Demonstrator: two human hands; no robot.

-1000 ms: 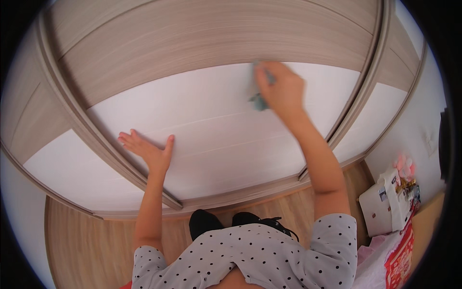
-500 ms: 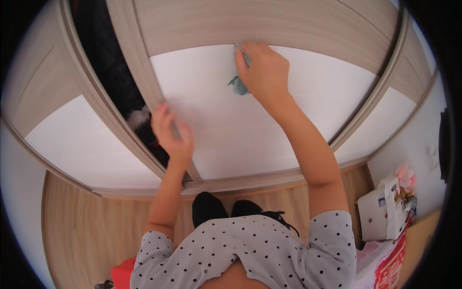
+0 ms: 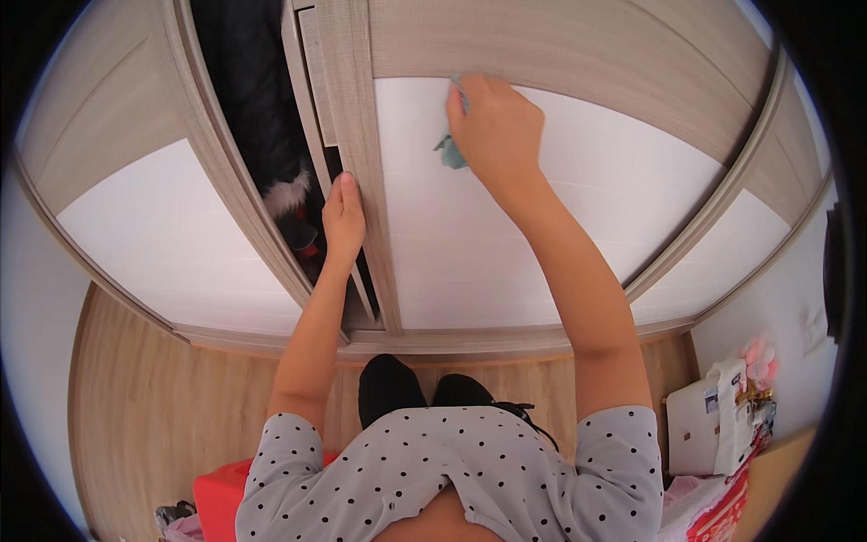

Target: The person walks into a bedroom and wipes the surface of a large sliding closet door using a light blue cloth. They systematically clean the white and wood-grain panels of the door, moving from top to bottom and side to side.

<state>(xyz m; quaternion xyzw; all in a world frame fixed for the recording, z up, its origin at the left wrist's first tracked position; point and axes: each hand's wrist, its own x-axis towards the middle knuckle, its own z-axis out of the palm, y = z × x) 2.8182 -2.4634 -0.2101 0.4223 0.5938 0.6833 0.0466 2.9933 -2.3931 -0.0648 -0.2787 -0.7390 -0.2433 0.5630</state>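
A sliding wardrobe door (image 3: pixel 470 271) with a wood-grain frame and a white panel stands in front of me. My left hand (image 3: pixel 345 219) lies against the door's left edge, its visible fingers straight and held together; part of the hand is hidden from view. Higher up, my right hand (image 3: pixel 498 119) is closed around a crumpled grey-green cloth (image 3: pixel 452 155) near where the white panel meets the wood-grain one. Part of the cloth hangs below the fingers. To the left of the door, a dark gap shows black clothing (image 3: pixel 257 99) and a pale furry trim (image 3: pixel 287 193).
Another wardrobe door (image 3: pixel 163 235) stands at left. On the right, a white bag (image 3: pixel 700 420) with pink fluffy items (image 3: pixel 759 361) rests by the wall. A red object (image 3: pixel 217 497) is on the wooden floor (image 3: pixel 172 388) behind my left arm.
The sliding door has moved to the right, widening the dark gap and baring an inner wooden upright. My left hand has moved right with the door's edge; my right hand stays nearly in place.
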